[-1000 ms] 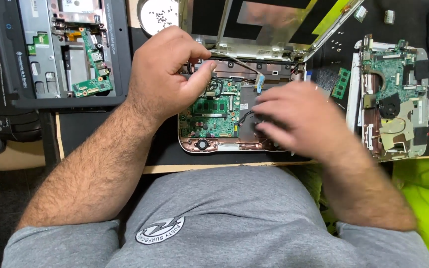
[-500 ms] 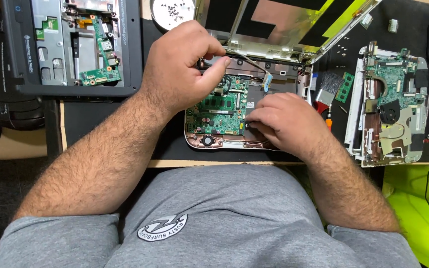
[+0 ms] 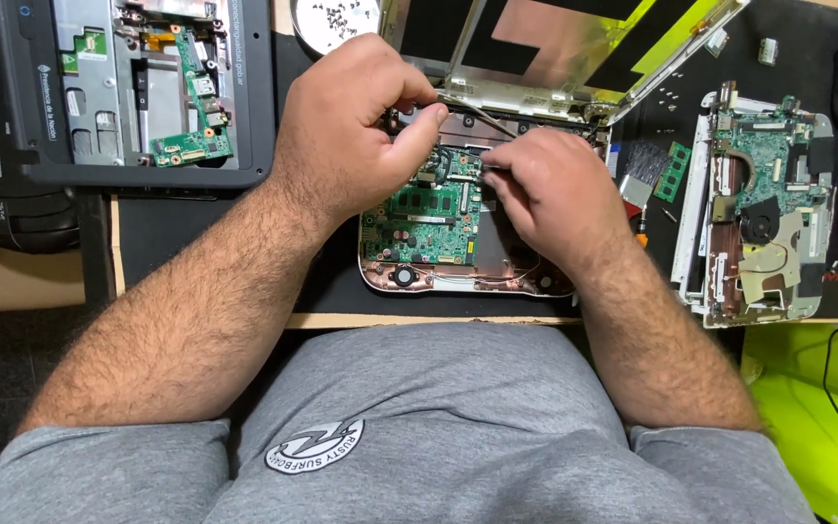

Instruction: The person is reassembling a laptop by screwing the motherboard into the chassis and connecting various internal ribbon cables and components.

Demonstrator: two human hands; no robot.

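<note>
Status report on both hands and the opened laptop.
Left hand and right hand pinching at green circuit board in opened laptop base. Thin cables crossing near hinge.

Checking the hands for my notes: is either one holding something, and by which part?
Left hand pinches a thin cable near its end; right hand's grip cannot be told.

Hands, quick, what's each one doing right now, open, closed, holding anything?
Left hand: fingers curled shut, pinching a thin cable over the opened laptop.
Right hand: fingers curled at the green circuit board; cannot tell what they hold.
</note>
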